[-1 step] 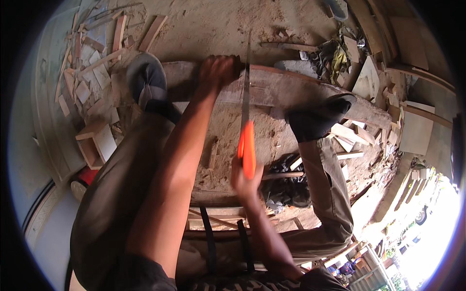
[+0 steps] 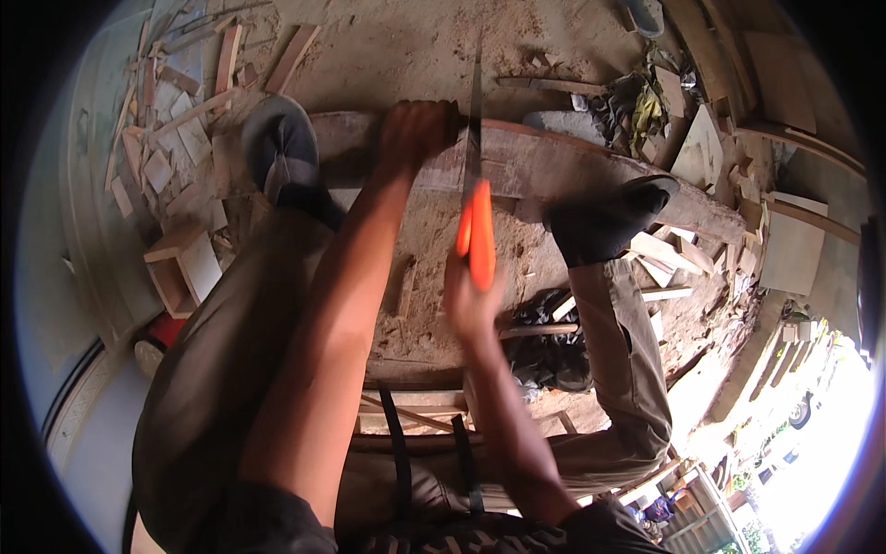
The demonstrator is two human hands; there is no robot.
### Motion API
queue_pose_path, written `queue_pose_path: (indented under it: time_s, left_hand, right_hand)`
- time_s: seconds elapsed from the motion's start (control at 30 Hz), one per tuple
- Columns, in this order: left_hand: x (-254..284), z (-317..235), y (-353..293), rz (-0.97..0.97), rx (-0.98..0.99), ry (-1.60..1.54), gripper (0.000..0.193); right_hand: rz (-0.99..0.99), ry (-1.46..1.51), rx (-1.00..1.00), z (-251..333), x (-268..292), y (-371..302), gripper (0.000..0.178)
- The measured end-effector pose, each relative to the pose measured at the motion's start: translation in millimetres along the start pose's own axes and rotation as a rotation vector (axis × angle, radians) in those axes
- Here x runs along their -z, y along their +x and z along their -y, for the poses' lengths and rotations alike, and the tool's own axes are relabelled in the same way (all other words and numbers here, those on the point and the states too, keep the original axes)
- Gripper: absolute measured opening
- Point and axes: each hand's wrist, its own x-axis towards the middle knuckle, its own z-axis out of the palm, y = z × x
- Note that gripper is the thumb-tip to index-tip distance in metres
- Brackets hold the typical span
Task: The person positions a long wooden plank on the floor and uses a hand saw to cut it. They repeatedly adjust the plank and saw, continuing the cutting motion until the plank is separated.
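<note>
My right hand is closed around the orange handle of a handsaw. The saw's narrow blade points away from me and crosses over a long wooden beam on the ground. My left hand is closed on a small dark piece at the beam, just left of the blade. Most of that piece is hidden by my fingers, so I cannot tell its kind. My left shoe and right shoe are on or against the beam, one on each side of the saw.
Wood offcuts lie scattered at the left, near an open wooden box. On the right are crumpled plastic, more wood scraps and a leaning board. A black plastic bag lies beside my right leg. Sawdust covers the ground.
My right hand has pushed the saw forward, away from me, so its handle is nearer the beam. My left hand stays in place on the dark piece.
</note>
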Motion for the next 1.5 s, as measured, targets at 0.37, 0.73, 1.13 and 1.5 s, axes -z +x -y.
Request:
queue_pose_path:
  time_s: [0.37, 0.73, 1.13, 1.5]
  left_hand:
    - [-14, 13, 5, -0.045, -0.088, 0.012, 0.015]
    - [-33, 15, 15, 0.108, -0.009, 0.063, 0.022]
    - [-5, -5, 27, 0.383, 0.15, -0.027, 0.028]
    - [-11, 4, 20, 0.266, 0.04, 0.014, 0.024]
  right_hand:
    - [0.037, 0.08, -0.045, -45, 1, -13, 0.036]
    - [0.138, -0.085, 0.028, -32, -7, -131, 0.018]
    - [0.094, 0.286, -0.266, -8, 78, -158, 0.016]
    - [-0.001, 0.268, -0.259, 9, 20, -16, 0.013]
